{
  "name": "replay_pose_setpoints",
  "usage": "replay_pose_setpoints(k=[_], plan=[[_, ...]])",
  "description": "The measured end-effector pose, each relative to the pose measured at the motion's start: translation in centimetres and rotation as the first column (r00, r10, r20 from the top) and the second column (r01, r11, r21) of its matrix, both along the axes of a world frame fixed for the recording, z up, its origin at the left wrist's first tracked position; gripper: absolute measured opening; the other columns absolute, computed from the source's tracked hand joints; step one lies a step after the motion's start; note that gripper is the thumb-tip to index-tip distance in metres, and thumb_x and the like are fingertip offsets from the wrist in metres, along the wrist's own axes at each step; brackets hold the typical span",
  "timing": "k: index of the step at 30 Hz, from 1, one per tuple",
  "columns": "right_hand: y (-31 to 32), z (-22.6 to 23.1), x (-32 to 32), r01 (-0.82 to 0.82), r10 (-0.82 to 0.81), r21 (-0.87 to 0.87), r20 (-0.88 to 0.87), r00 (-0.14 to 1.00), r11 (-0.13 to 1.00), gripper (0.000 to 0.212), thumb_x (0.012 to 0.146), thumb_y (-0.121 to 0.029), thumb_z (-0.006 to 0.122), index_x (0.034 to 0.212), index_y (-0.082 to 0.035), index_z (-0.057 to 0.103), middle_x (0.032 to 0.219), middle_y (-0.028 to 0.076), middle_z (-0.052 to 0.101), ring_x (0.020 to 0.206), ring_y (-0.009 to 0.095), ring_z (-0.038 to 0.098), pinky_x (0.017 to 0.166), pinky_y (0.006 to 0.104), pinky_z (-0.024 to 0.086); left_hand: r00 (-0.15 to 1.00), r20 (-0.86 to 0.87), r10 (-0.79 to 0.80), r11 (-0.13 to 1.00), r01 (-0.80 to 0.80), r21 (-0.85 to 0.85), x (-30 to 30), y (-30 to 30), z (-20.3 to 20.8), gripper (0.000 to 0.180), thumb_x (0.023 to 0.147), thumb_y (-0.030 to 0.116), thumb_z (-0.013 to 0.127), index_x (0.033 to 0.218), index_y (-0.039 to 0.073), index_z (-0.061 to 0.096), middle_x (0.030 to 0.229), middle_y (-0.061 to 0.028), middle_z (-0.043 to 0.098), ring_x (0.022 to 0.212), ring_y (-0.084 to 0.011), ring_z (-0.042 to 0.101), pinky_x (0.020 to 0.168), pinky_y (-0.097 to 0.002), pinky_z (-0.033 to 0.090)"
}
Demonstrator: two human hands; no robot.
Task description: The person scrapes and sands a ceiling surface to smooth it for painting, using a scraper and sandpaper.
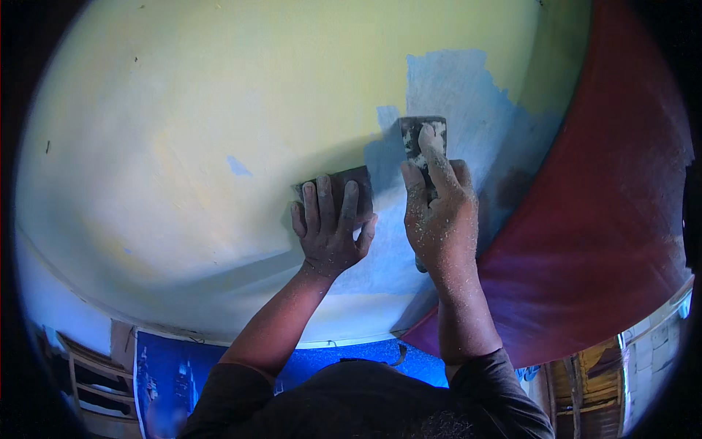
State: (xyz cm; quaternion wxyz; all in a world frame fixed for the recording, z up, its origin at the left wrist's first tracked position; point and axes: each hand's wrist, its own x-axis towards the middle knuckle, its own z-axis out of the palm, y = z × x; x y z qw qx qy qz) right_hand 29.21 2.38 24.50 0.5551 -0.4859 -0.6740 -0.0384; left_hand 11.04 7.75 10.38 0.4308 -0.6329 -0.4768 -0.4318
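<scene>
Fingers spread, my left hand [325,230] presses a dark rectangular plate [357,180] against a pale yellow painted wall [219,95]. I cannot make out whether the plate is a blade or a pad. To its right, my right hand [447,219] is wrapped round a putty knife [409,134], with the index finger stretched along its blade. Whitish putty smears the blade, and its handle end shows below the palm. Pale dust and flecks cover both hands and forearms. A bluish-grey patch [461,88] with ragged edges surrounds the blade.
A dark red cloth [578,234] hangs along the right side, close to my right forearm. Small grey spots [238,166] mark the wall on the left. Below are a blue sheet [307,358], a wooden rack [99,384] at lower left and wooden boards [596,373] at lower right.
</scene>
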Motion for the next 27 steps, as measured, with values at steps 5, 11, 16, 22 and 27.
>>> replay_pose_setpoints(k=[5, 11, 16, 22, 27], plan=[[1.0, -1.1, 0.2, 0.010, -0.009, 0.037, -0.008, 1.000, 0.999, 0.054, 0.107, -0.022, 0.072, 0.159, -0.016, 0.062, 0.107, 0.023, 0.067, 0.092, 0.045, 0.073, 0.077, 0.0535, 0.060, 1.000, -0.009, 0.006, 1.000, -0.006, -0.003, 0.3, 0.2, 0.1, 0.078, 0.103, 0.055, 0.065, 0.163, 0.006, 0.053, 0.170, -0.0396, 0.040, 0.162, -0.0578, 0.031, 0.132, -0.0676, 0.010], [0.2, -0.6, -0.4, 0.080, -0.080, 0.035, 0.010, 0.997, 0.996, 0.046, 0.106, -0.016, 0.075, 0.151, -0.008, 0.069, 0.106, 0.023, 0.072, 0.090, 0.040, 0.074, 0.079, 0.0479, 0.059, 1.000, -0.005, -0.022, 1.000, 0.022, -0.004, 0.3, 0.0, 0.1, 0.079, 0.103, 0.054, 0.065, 0.165, 0.006, 0.051, 0.170, -0.0398, 0.040, 0.162, -0.0582, 0.031, 0.132, -0.0674, 0.009], [0.4, -0.4, -0.5, 0.049, -0.049, 0.027, -0.006, 0.999, 0.998, 0.052, 0.106, -0.020, 0.073, 0.157, -0.015, 0.063, 0.109, 0.024, 0.070, 0.093, 0.044, 0.074, 0.079, 0.0520, 0.060, 1.000, -0.009, -0.022, 1.000, 0.022, -0.009, 0.1, -0.2, 0.0, 0.080, 0.103, 0.053, 0.066, 0.166, 0.006, 0.050, 0.170, -0.0401, 0.040, 0.162, -0.0577, 0.031, 0.132, -0.0673, 0.009], [0.2, -1.2, -0.2, 0.073, -0.073, 0.003, -0.002, 0.997, 0.997, 0.055, 0.108, -0.024, 0.071, 0.161, -0.021, 0.059, 0.112, 0.025, 0.069, 0.095, 0.049, 0.074, 0.079, 0.0555, 0.061, 0.998, 0.002, -0.055, 0.998, 0.055, -0.010, 0.2, -0.2, 0.4, 0.076, 0.103, 0.052, 0.068, 0.163, 0.008, 0.055, 0.169, -0.0397, 0.041, 0.163, -0.0566, 0.030, 0.133, -0.0656, 0.011], [0.5, 0.2, -0.8, 0.036, -0.036, 0.029, 0.001, 0.999, 0.999, 0.059, 0.107, -0.025, 0.073, 0.163, -0.015, 0.057, 0.113, 0.025, 0.070, 0.099, 0.048, 0.075, 0.082, 0.0561, 0.061, 0.996, -0.033, -0.078, 0.997, 0.077, -0.030, -0.9, 0.0, -0.3, 0.076, 0.102, 0.051, 0.070, 0.166, 0.012, 0.054, 0.172, -0.0336, 0.042, 0.164, -0.0525, 0.031, 0.134, -0.0644, 0.009]])
